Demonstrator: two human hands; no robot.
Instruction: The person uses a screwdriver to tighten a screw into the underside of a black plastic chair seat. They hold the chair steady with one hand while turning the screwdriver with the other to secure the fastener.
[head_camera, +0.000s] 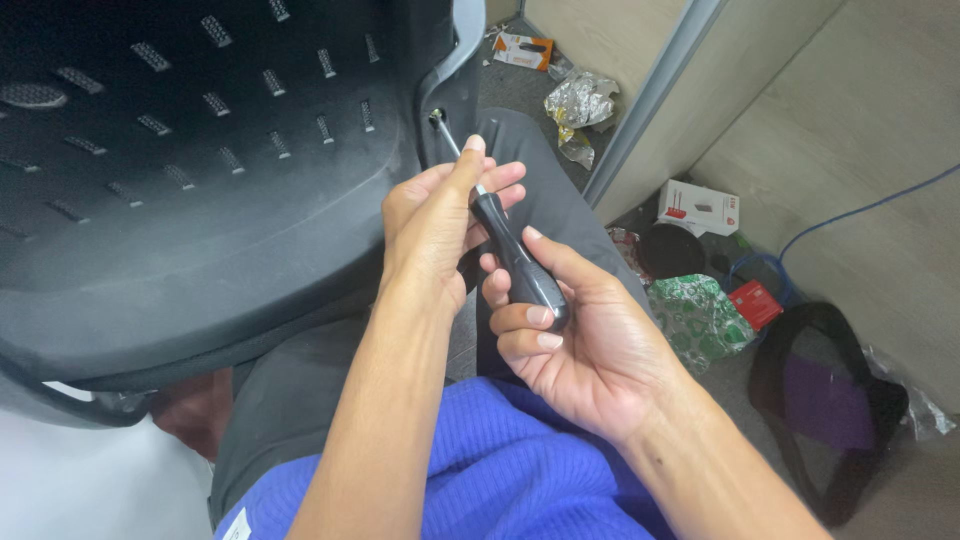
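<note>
Both of our hands are closing on one black-handled screwdriver (520, 262). We are wrapping the right hand (575, 335) around the butt of the handle, fingers curled tight over it and thumb lying along its upper side. We are steadying the tool with the left hand (432, 225), whose fingers are pinching the front of the handle where the metal shaft begins, with the forefinger stretching up along the shaft.

We are holding the shaft tilted up and to the left, and its tip is sitting at a screw (437, 116) in the grey edge of the black plastic chair shell (200, 200); whether the tip is fully seated in the screw head we cannot tell, as that spot is small and dark. We are resting the shell, its slotted surface facing us, across our lap on the left.

We are wearing grey trousers (300, 390) and a blue knitted top (500, 460). On the floor to the right we are noting crumpled foil (580, 100), a small white box (698, 208), a green patterned wrapper (700, 315), a blue cable (860, 210) and a black bag (825, 400) lying well apart from the hands
</note>
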